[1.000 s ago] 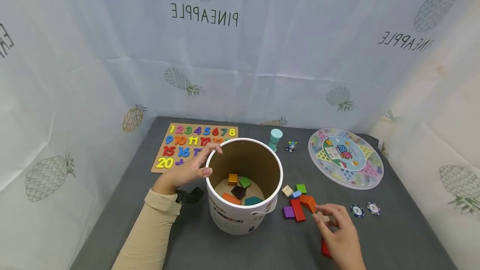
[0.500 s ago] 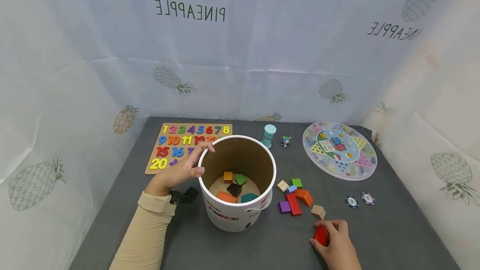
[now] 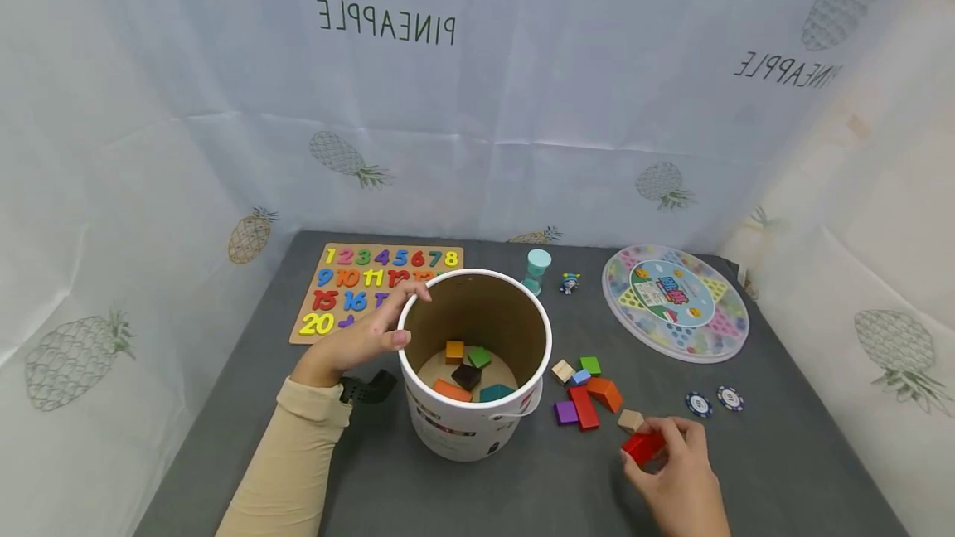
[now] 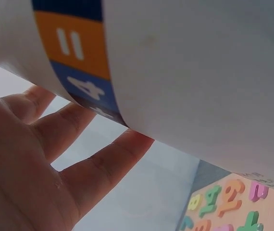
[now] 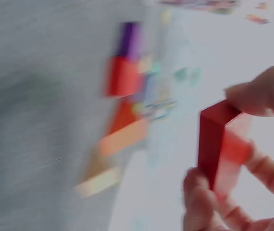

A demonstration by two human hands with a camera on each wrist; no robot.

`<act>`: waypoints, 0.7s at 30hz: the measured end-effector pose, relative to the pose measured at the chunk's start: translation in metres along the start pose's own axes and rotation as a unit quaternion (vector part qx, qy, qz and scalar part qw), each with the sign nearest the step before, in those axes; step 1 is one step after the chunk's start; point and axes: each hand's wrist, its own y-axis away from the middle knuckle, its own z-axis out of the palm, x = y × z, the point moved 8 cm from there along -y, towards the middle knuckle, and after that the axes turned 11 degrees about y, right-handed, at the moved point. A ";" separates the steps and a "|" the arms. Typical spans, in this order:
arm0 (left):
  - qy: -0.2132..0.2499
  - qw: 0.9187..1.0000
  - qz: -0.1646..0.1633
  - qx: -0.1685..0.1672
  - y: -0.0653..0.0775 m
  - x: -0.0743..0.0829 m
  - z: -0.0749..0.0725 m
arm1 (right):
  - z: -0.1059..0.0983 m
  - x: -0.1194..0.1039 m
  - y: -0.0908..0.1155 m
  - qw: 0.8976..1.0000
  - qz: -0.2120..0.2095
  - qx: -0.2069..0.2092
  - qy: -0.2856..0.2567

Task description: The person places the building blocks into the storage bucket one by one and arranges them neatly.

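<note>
Head view, one bucket [image 3: 433,431], one pinched block [image 3: 643,447]

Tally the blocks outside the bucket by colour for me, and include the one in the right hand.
Red: 2, the held red block and the loose red block
Plain wood: 2, the nearer wooden block and the farther wooden block
Green block: 1
Blue block: 1
Orange block: 1
Purple block: 1
Total: 8
</note>
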 end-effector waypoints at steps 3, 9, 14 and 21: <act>0.000 1.000 0.003 0.001 0.000 0.002 0.000 | -0.037 -0.032 -0.001 0.992 -0.061 0.098 -0.047; 0.009 1.000 -0.006 0.001 0.002 0.000 0.000 | -0.100 -0.104 -0.001 0.929 -0.219 0.201 -0.220; -0.003 1.000 -0.007 0.007 0.005 -0.002 -0.002 | -0.113 -0.162 -0.008 0.890 -0.311 0.197 -0.270; 0.006 1.000 0.000 -0.007 0.001 0.003 0.002 | -0.075 -0.196 -0.026 0.915 -0.307 0.132 -0.227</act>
